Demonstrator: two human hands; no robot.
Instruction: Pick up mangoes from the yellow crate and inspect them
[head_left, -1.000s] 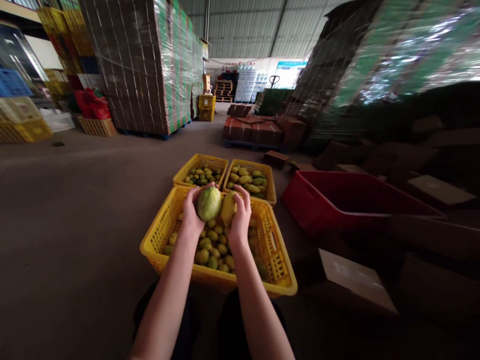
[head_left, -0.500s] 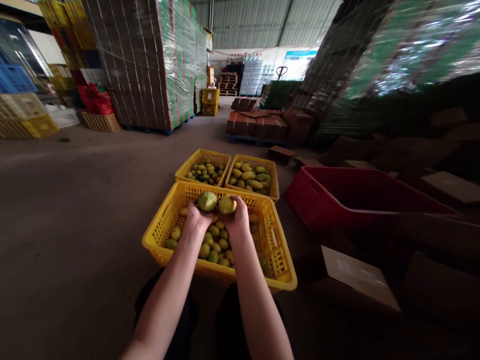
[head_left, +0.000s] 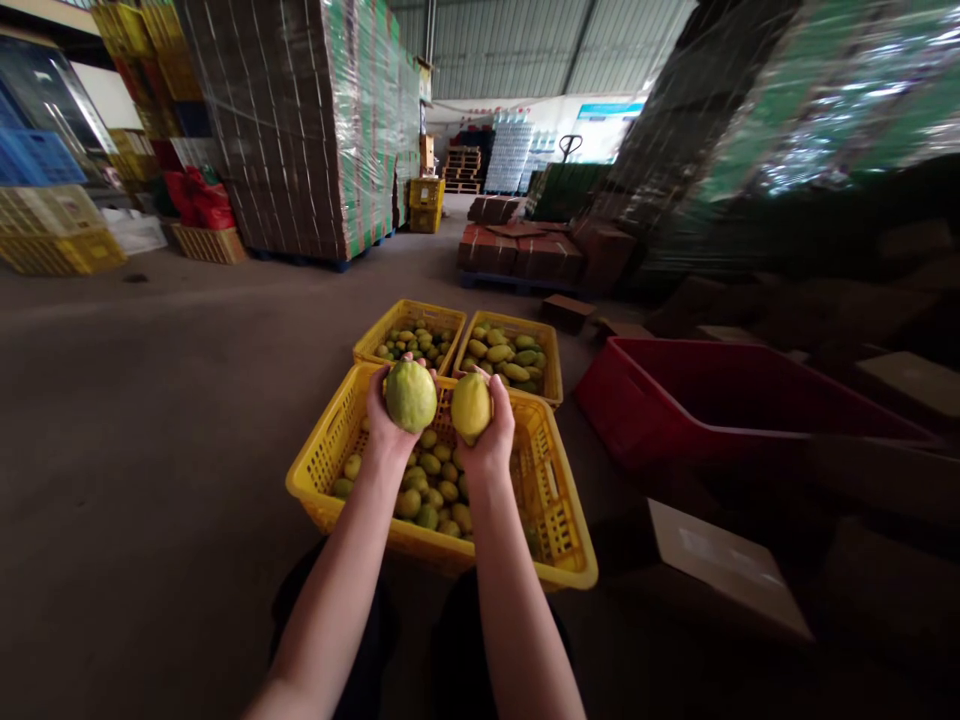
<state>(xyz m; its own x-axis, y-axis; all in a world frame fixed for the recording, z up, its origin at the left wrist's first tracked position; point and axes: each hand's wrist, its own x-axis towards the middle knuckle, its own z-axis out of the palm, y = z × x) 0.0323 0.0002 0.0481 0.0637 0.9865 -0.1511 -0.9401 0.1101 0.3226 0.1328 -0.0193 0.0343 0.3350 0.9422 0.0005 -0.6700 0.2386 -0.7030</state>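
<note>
My left hand (head_left: 384, 428) is wrapped round a large green mango (head_left: 411, 396). My right hand (head_left: 495, 437) grips a smaller yellow mango (head_left: 472, 406), a short gap away from the green one. Both fruits are held above the near yellow crate (head_left: 577, 572), whose floor is partly covered by several green-yellow mangoes (head_left: 430, 490). My forearms hide part of that crate. Beyond it, two more yellow crates stand side by side: the left one (head_left: 367, 333) has small greenish mangoes, the right one (head_left: 553, 345) larger yellow-green ones.
To the right is a large red bin (head_left: 630, 405), with cardboard boxes (head_left: 724, 560) lying around it. Strapped flat cardboard (head_left: 517, 252) sits on a pallet ahead. Tall wrapped stacks (head_left: 270, 130) rise on both sides. Bare concrete floor (head_left: 187, 400) lies to the left.
Both hands have risen and tilted up, bringing the two mangoes higher and a little further apart. The green mango now faces me more fully. The view has shifted slightly.
</note>
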